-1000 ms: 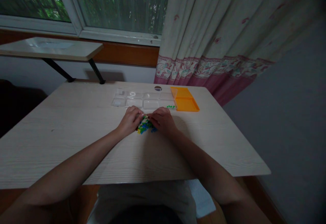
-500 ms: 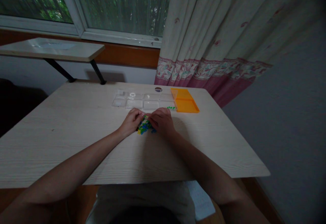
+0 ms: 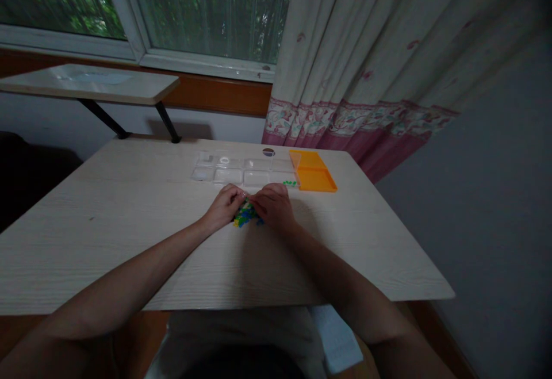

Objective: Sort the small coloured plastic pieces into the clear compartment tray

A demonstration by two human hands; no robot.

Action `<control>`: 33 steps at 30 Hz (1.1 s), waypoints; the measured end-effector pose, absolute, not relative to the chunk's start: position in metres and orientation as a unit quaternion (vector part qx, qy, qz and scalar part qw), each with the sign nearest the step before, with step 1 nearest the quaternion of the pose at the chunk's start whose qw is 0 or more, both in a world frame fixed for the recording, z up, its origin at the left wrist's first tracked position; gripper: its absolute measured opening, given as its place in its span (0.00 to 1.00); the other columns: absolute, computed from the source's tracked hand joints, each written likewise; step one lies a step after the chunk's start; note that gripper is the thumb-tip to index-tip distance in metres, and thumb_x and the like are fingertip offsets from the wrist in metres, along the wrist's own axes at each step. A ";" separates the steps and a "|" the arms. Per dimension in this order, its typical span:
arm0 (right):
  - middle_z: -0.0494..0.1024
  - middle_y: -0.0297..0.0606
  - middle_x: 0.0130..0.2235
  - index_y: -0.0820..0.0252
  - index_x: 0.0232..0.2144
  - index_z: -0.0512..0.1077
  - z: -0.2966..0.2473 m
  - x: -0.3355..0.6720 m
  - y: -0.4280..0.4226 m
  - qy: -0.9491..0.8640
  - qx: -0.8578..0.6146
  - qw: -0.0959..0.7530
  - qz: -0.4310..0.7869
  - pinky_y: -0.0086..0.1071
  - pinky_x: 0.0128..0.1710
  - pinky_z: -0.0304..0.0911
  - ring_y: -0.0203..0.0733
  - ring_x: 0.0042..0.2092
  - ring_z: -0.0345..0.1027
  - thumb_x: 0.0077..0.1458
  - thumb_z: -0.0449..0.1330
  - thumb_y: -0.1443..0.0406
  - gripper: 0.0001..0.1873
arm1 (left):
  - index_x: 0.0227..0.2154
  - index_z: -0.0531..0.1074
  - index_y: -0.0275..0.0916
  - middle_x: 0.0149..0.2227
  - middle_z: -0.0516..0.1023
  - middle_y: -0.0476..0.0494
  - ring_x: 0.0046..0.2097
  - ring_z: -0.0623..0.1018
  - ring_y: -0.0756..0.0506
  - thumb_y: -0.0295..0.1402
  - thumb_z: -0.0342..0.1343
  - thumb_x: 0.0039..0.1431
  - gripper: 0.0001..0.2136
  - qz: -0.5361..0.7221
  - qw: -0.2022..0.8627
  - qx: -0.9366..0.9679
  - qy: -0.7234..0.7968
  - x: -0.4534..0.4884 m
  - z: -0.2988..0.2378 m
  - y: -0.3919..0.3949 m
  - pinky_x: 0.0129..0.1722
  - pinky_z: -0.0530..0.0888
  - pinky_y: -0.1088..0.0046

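Two hands show, one left hand (image 3: pixel 225 203) and one right hand (image 3: pixel 273 202), with one heap of small coloured pieces (image 3: pixel 245 216) (too bunched to count singly). One clear tray (image 3: pixel 242 177) has eight compartments, two rows of four; one orange tray (image 3: pixel 318 180) has two sections. There are one table (image 3: pixel 129 252), one shelf (image 3: pixel 144 92) on two visible black legs (image 3: pixel 168 123), one curtain (image 3: pixel 340 74) and two window panes (image 3: pixel 211 11).

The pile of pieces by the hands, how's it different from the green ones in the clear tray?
The pile mixes blue, green and yellow; the green pieces show one colour. The pile lies on the table, partly hidden by the right hand; the green pieces sit in the near right compartment of the clear tray. The pile is larger; the green pieces are few. Both show green.
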State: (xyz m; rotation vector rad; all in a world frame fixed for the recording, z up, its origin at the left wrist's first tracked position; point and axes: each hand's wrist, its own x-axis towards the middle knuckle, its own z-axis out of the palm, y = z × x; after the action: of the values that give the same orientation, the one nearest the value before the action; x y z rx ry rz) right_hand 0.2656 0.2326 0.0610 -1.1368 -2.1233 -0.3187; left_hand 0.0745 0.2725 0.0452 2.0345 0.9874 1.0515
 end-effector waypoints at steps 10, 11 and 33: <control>0.81 0.35 0.35 0.54 0.34 0.79 0.062 0.270 0.235 -0.813 -0.439 0.368 -0.108 0.38 0.51 0.52 0.42 0.43 0.67 0.63 0.57 0.60 0.11 | 0.35 0.76 0.38 0.35 0.73 0.43 0.41 0.73 0.45 0.45 0.47 0.67 0.18 0.415 0.325 0.762 0.376 0.072 0.041 0.274 0.45 0.71 0.67; 0.81 0.35 0.34 0.54 0.34 0.79 0.063 0.275 0.237 -0.806 -0.449 0.371 -0.106 0.39 0.50 0.52 0.42 0.43 0.67 0.63 0.57 0.60 0.11 | 0.36 0.76 0.38 0.35 0.72 0.43 0.42 0.74 0.45 0.45 0.47 0.67 0.18 0.420 0.324 0.758 0.379 0.072 0.042 0.273 0.45 0.71 0.67; 0.79 0.42 0.41 0.58 0.39 0.80 0.038 0.365 0.274 -0.579 -0.719 0.369 -0.109 0.41 0.49 0.55 0.48 0.47 0.63 0.61 0.54 0.57 0.17 | 0.37 0.78 0.40 0.36 0.75 0.44 0.42 0.74 0.45 0.39 0.48 0.67 0.14 0.439 0.257 0.763 0.398 0.058 0.051 0.278 0.45 0.72 0.68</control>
State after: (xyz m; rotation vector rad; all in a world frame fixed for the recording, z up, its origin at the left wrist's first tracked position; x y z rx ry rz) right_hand 0.3651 0.2742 0.0382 -1.8457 -1.4856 -0.2798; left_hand 0.0581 0.2784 0.0508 2.0707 1.0797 1.1922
